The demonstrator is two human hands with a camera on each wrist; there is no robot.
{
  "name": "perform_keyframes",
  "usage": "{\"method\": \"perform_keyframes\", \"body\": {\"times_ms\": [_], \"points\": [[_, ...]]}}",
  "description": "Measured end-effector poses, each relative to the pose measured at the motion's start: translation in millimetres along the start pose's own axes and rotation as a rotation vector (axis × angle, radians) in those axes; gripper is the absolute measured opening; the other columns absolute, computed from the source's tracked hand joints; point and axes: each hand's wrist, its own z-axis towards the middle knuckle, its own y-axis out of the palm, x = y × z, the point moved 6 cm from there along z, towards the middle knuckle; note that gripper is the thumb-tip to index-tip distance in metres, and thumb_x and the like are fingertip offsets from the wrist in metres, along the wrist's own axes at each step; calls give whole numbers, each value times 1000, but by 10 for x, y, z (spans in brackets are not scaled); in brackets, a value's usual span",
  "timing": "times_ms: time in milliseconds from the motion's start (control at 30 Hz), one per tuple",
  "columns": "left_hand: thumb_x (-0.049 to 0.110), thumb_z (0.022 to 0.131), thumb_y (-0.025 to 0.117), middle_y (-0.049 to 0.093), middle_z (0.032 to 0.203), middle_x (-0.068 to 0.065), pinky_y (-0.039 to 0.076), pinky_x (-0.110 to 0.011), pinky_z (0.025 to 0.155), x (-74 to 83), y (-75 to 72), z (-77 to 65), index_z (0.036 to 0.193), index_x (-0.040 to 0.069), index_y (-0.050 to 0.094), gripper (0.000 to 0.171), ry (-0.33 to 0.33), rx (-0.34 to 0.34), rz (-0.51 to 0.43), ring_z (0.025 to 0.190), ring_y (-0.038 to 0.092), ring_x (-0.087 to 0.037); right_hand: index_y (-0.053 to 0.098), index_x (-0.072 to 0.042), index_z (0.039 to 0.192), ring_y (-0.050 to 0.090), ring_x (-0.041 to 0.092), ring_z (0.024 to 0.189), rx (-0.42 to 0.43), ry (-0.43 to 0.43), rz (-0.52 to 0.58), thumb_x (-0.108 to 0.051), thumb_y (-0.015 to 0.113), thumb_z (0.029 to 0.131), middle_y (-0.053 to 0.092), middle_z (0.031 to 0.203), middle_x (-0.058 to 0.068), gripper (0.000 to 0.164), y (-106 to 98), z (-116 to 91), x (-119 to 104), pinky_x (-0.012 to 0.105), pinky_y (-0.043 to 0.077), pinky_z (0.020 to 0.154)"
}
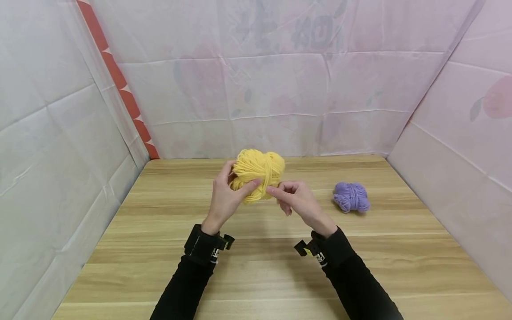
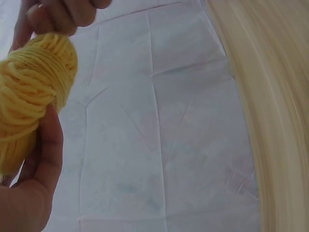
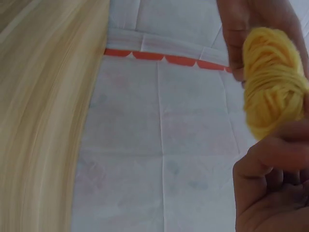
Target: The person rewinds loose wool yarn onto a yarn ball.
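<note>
A ball of yellow yarn [image 1: 256,166], with strands wound round its middle like a band, is held up above the table. My left hand [image 1: 226,198] grips it from the left, thumb across the front and fingers behind. At its lower right edge, my right hand [image 1: 298,200] pinches the yarn between thumb and forefinger, the other fingers curled. In the left wrist view the left thumb [image 2: 50,145] presses into the wound strands. The right wrist view shows the curled right fingers [image 3: 270,159] close below the yellow yarn [image 3: 273,82].
A smaller ball of purple yarn [image 1: 352,197] lies on the wooden table [image 1: 256,275], to the right of my hands. Pale printed sheets [image 1: 272,89] hang behind the table and along both sides, with a red scalloped strip [image 1: 116,73] at the left corner.
</note>
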Motion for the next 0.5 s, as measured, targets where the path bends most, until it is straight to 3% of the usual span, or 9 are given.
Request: {"method": "perform_keyframes", "body": {"times_ms": [100,167,233,333,500], "points": [[12,82,76,60,121,-13,57,-31,84,25,-3,-3,126,7,52,50,-24,-3,-37,109,63,-25,50,-8,75,38,11,48,75,16,-102,-32,68,90,42,56,-3,33,-59,-8,-9,24,33,44],[11,84,74,59,122,-14,57,-32,84,84,-5,-18,128,6,50,50,-65,-13,-68,110,62,-26,55,-10,94,47,11,58,111,10,-158,-33,69,89,51,71,0,28,-83,-12,-28,24,40,47],[12,86,72,57,124,-14,57,-34,86,141,4,-31,130,6,48,50,-115,-32,-97,112,60,-27,51,-12,119,55,14,73,110,-5,-166,-33,67,91,58,94,5,39,-78,-14,-56,30,52,56],[15,89,69,54,127,-14,57,-35,88,211,70,-54,134,8,44,52,-193,-86,-145,115,58,-27,34,-18,143,62,21,97,56,-32,-78,-31,62,94,56,123,12,57,-30,-3,-72,40,58,76],[29,92,66,53,130,-9,56,-36,90,-51,245,-79,137,14,40,54,-236,-180,-143,118,57,-24,35,-22,143,63,21,107,33,-40,106,-29,58,97,58,126,11,52,6,5,38,36,56,88]]}}
